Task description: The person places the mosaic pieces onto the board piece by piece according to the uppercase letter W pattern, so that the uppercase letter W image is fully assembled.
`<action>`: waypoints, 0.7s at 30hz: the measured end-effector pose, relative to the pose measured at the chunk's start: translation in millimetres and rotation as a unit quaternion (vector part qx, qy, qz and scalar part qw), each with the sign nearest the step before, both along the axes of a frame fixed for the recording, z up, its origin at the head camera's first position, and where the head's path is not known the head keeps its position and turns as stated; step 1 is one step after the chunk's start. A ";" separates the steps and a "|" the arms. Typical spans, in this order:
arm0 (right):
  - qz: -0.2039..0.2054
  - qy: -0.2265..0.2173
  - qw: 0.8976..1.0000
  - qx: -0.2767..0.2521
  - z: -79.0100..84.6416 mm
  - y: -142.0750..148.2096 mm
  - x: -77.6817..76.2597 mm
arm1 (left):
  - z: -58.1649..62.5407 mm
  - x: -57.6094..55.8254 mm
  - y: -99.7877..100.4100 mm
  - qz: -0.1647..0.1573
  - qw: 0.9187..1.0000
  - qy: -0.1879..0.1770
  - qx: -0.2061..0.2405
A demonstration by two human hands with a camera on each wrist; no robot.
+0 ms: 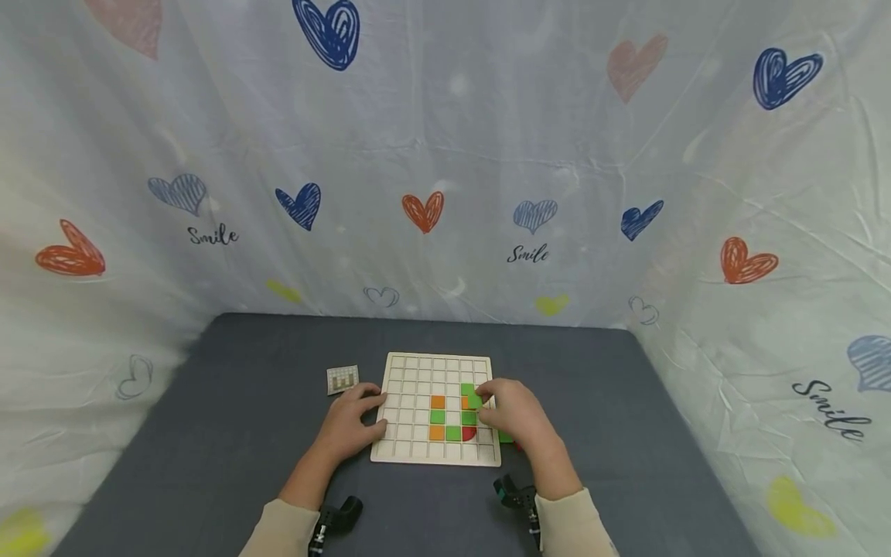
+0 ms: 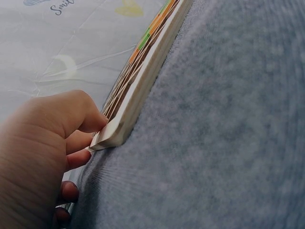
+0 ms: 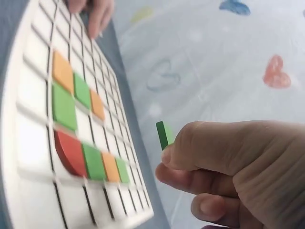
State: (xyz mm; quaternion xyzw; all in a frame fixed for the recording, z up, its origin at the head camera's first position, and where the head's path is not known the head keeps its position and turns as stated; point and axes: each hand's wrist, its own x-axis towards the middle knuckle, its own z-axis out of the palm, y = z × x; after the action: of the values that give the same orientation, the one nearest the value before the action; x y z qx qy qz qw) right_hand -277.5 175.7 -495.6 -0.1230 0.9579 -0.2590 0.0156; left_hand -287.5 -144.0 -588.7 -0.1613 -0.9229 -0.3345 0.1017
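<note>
Green flat tile (image 3: 163, 135), one, gripped edge-on between the thumb and fingers of the right hand (image 1: 515, 410); it is held over the right side of the board, apart from the surface. The pale wooden grid board (image 1: 404, 433), one, lies flat and bears eight tiles: four green square tiles (image 1: 453, 433), three orange square tiles (image 1: 437, 402) and one red tile with a rounded edge (image 1: 469, 434). They form a U opening away from the person: left arm orange, green, orange; base closed by one green; right arm, counted outward from the near corner, red, green, orange, green. The held tile partly covers the orange one of that arm.

Left hand (image 1: 351, 422), thumb and forefinger spread moderately apart, rests its fingertips on the board's left edge, toward the near corner; it carries no tile.

Beside the board's right edge, partly hidden by the right forearm, I can see one green piece (image 1: 505, 437) and one red piece (image 1: 518, 446); whether others lie behind, I cannot tell. One small printed card (image 1: 343, 380) lies just beyond the left hand. Two beige sleeves (image 1: 281, 530) and two black wrist devices (image 1: 341, 517) flank the near side of the dark grey tabletop (image 1: 264, 387). Behind hangs a pale curtain (image 1: 459, 116), printed with hearts and, three times, "Smile".
</note>
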 end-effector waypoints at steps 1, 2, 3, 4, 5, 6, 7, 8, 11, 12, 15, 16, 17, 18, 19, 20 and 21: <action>0.007 0.001 1.000 -0.004 -0.4 -4.4 1.5 | 0.1 0.4 -0.2 0.000 1.000 0.001 -0.001; 0.014 0.002 1.000 -0.005 -1.2 -9.0 2.8 | 0.0 0.9 -0.5 0.000 1.000 0.001 0.000; 0.021 0.005 1.000 -0.004 -2.1 -13.5 4.1 | 0.1 1.5 -0.9 0.000 1.000 0.001 0.000; 0.030 0.010 1.000 0.003 -2.9 -18.1 5.3 | 0.3 1.8 -1.2 0.000 1.000 0.001 0.001; 0.038 0.016 0.999 0.010 -3.6 -22.7 6.3 | 0.5 2.0 -1.6 0.000 1.000 0.001 0.002; 0.046 0.020 0.999 0.014 -4.1 -27.2 7.0 | 0.7 2.0 -1.9 0.000 1.000 0.001 0.002; 0.052 0.023 0.998 0.021 -4.5 -32.0 7.6 | 0.8 1.9 -2.2 -0.001 1.000 0.001 0.002; 0.058 0.024 0.998 0.024 -5.1 -36.3 7.9 | 0.9 1.5 -2.3 -0.001 1.000 0.000 0.002; 0.072 0.033 0.996 0.036 -7.5 -48.5 8.4 | 0.7 -0.2 -2.5 -0.001 1.000 -0.002 0.002; 0.075 0.035 0.996 0.041 -8.7 -52.6 8.4 | 0.5 -0.8 -2.5 -0.002 1.000 -0.002 0.001; 0.086 0.045 0.993 0.062 -12.6 -64.2 9.0 | 0.4 -1.9 -2.3 -0.002 1.000 -0.004 0.001; 0.090 0.046 0.992 0.071 -14.4 -68.1 8.8 | 0.3 -2.0 -2.2 -0.001 1.000 -0.004 0.000; 0.093 0.046 0.991 0.079 -16.2 -71.7 8.8 | 0.3 -2.2 -1.9 -0.001 1.000 -0.004 0.001; 0.096 0.047 0.990 0.089 -18.3 -75.1 8.7 | 0.3 -2.2 -1.7 -0.001 1.000 -0.006 0.000; 0.098 0.048 0.989 0.095 -20.6 -78.1 8.5 | 0.2 -2.3 -1.3 -0.001 1.000 -0.008 0.000; 0.096 0.044 0.989 0.102 -23.2 -81.0 8.2 | 0.1 -2.1 -1.0 -0.001 1.000 -0.009 -0.001; 0.096 0.041 0.989 0.106 -25.1 -83.6 8.0 | 0.1 -1.9 -0.5 -0.001 1.000 -0.011 -0.001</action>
State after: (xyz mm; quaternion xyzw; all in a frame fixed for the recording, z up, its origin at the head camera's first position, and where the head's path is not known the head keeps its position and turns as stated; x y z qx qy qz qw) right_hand -269.5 92.2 -520.7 -0.2221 0.9637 -0.1477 0.0141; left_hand -289.4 -144.5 -588.6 -0.1592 -0.9240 -0.3354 0.0912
